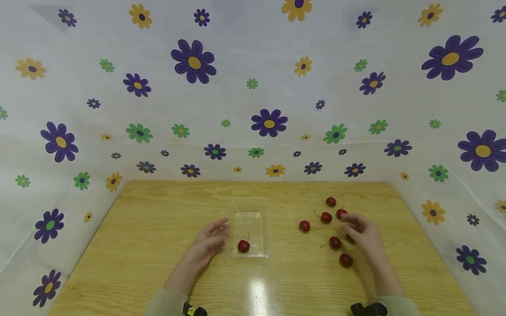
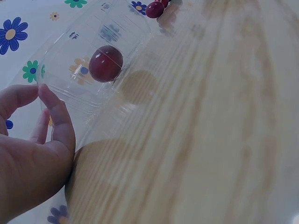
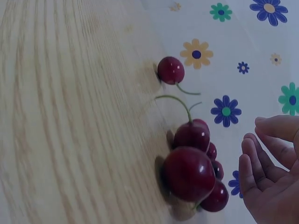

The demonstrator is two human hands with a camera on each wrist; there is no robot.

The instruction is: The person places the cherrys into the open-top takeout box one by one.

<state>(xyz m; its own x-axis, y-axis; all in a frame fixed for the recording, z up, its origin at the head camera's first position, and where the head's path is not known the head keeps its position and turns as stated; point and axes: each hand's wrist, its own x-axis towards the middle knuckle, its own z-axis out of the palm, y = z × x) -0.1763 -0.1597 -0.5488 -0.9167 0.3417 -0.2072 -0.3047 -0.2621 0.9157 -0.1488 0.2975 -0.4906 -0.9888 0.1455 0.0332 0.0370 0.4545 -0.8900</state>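
Observation:
In the head view, my left hand (image 1: 209, 243) is at the left side of a clear plastic box (image 1: 261, 252), fingers relaxed and thumb apart. The left wrist view shows its fingertips (image 2: 46, 91) at the box wall; whether they press it I cannot tell. Inside the box, near the front, lies one dark red cherry (image 1: 243, 245) with its stem up. Over the loose cherries at the right hovers my right hand (image 1: 363, 232), fingers loosely bent with nothing between them. One cherry (image 1: 341, 213) lies by its fingertips, and another (image 1: 350, 238) is partly hidden beneath the hand.
More stemmed cherries lie around the right hand, among them one at the left (image 1: 304, 226), one at the back (image 1: 330, 201) and one in front (image 1: 346, 260). The wooden table (image 1: 158, 210) meets flower-patterned sheeting (image 1: 233, 101) at the back and both sides.

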